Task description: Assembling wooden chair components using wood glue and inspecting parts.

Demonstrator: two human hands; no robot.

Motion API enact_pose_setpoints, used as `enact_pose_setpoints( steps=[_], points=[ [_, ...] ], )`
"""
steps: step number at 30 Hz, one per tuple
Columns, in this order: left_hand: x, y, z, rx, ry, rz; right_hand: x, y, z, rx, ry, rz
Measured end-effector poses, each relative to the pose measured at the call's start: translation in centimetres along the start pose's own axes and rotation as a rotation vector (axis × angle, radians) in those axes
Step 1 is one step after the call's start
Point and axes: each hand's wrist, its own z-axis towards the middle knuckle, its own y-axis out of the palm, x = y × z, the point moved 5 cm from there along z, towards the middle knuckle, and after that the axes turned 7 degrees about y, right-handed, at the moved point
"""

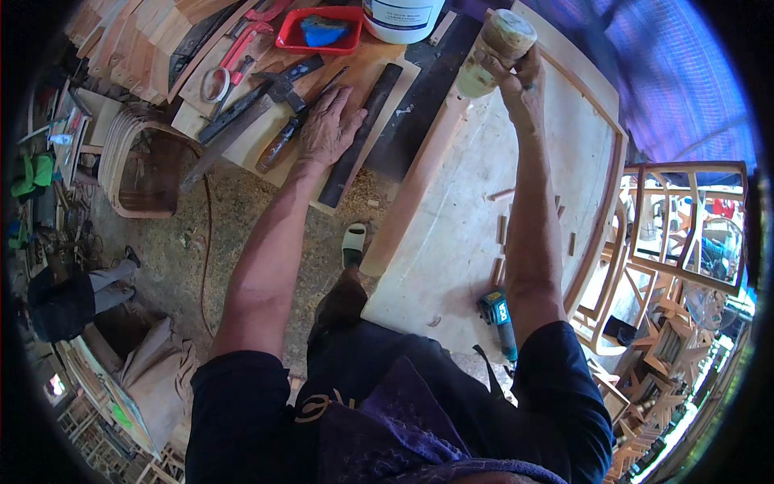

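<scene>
My right hand (522,85) is wrapped round a cloudy, yellowish plastic bottle (509,34), held tilted over the far end of a wooden rail (419,189). That rail runs along the left edge of a pale panel (451,242). My left hand (330,133) lies open on the wooden bench at the left, fingers spread. A wooden-handled tool, perhaps a chisel (278,147), lies just left of its fingers, and a long dark bar (367,133) lies to their right. A hammer (282,89) rests farther left. What is under my left palm is hidden.
A red tray (355,44) with a blue thing in it and a white bucket (401,24) stand at the back. A teal power tool (498,323) and several small wooden pegs (501,230) lie on the panel. Chair frames (685,266) stand right; another person's legs (113,284) show left.
</scene>
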Motion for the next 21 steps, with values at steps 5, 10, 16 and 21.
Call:
enact_pose_setpoints(
  steps=[5, 10, 16, 21],
  points=[
    [-0.1, -0.1, -0.1, 0.009, -0.006, -0.016, 0.5, 0.3, -0.7, -0.042, 0.046, 0.032],
    [0.2, -0.1, 0.0, 0.007, -0.011, -0.018, 0.9, -0.5, -1.4, -0.127, 0.070, 0.016],
    [0.0, -0.2, -0.1, 0.001, -0.009, 0.010, 0.8, -0.8, -0.7, -0.123, 0.042, 0.085],
    [0.4, -0.3, 0.0, -0.010, -0.012, 0.003, -0.7, -1.0, 0.0, -0.053, -0.040, 0.053]
  ],
)
